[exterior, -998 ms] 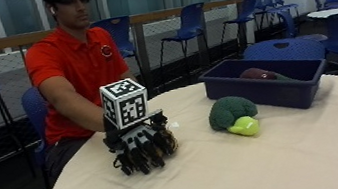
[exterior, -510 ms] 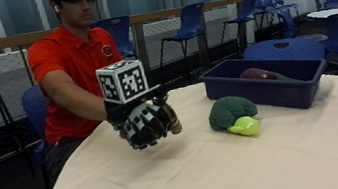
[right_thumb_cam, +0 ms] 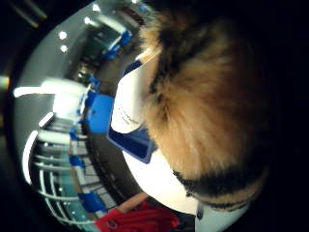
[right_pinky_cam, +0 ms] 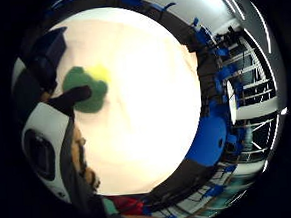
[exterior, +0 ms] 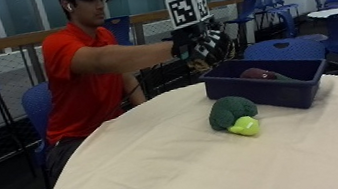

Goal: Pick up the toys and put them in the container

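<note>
We see a person seated at a round table [exterior: 187, 172] covered in a cream cloth, the right arm stretched out level toward a dark blue bin [exterior: 269, 87] that sits on the far side of the table. The gloved right hand [exterior: 206, 46] is raised in the air just beside the bin's near corner, above its rim and not touching it. From the thumb-side palm view a furry tan toy with dark stripes [right_thumb_cam: 207, 111] fills most of the picture, so it lies close against the palm; in the outside view a little tan fur shows between the fingers, which are curled around it. We note the bin [right_thumb_cam: 137, 145] in that same view beyond the toy, with the cloth beside it. Inside the bin we see a dark red toy [exterior: 259, 73] lying near the back wall; what lies next to it we cannot tell. A green broccoli toy [exterior: 234, 115] with a yellow-green stem rests on the cloth just in front of the bin, apart from it. The little-finger-side view shows the broccoli [right_pinky_cam: 86, 88] on the cloth, with the bin [right_pinky_cam: 48, 50] near it.
</note>
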Available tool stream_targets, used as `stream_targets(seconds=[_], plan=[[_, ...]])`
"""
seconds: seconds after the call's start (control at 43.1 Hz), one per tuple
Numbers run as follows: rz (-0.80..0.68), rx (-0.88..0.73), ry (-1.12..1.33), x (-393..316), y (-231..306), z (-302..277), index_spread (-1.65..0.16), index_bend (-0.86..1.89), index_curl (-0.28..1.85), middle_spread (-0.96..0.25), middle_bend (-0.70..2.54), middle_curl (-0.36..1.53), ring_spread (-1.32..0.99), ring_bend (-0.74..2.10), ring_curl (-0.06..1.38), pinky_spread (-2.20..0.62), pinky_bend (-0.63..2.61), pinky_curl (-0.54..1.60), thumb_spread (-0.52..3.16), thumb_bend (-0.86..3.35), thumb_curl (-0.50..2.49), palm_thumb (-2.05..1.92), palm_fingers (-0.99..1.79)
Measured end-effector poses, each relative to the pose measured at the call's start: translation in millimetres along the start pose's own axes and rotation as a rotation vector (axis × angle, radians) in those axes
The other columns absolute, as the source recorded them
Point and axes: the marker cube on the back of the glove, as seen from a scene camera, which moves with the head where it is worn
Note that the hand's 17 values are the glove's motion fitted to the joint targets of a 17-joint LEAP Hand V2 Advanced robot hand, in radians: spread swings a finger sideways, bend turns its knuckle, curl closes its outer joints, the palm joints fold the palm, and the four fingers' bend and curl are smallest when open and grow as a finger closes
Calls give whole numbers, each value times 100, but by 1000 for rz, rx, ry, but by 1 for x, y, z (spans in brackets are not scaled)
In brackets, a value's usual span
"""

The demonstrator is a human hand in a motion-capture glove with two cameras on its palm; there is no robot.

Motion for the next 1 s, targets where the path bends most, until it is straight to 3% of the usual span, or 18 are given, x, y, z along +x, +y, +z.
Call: stream_targets(seconds=[0.348,0.394,0.487,0.673,0.742,0.766,0.835,0.998], plan=[[-182,-54,18,-133,-59,19,-40,16,40,-46,58,51,-51,90,40,-45,97,35,88,9,71,63,97],[-256,-64,37,-144,-61,21,-40,16,40,-46,58,51,-51,90,41,-45,96,35,87,8,72,63,97],[-219,-66,76,-171,-70,26,-40,16,41,-46,57,52,-51,89,41,-45,96,35,86,7,74,63,97],[-367,-126,92,-191,-66,36,-41,15,42,-47,55,54,-51,87,41,-44,97,36,86,4,77,63,92],[-333,-186,92,-186,-66,41,-41,21,46,-46,44,52,-50,80,40,-37,89,35,100,-5,69,48,56],[-292,-195,109,-182,-68,43,-41,14,45,-41,29,47,-44,71,39,-30,98,40,102,-9,65,40,18],[-193,-192,75,-170,-72,44,-38,8,45,-31,22,46,-30,56,38,-20,111,44,105,-10,59,27,-17],[-151,-132,-142,-141,-71,35,-33,4,30,-17,15,40,-13,33,25,-3,114,38,103,-11,48,-2,-26]])
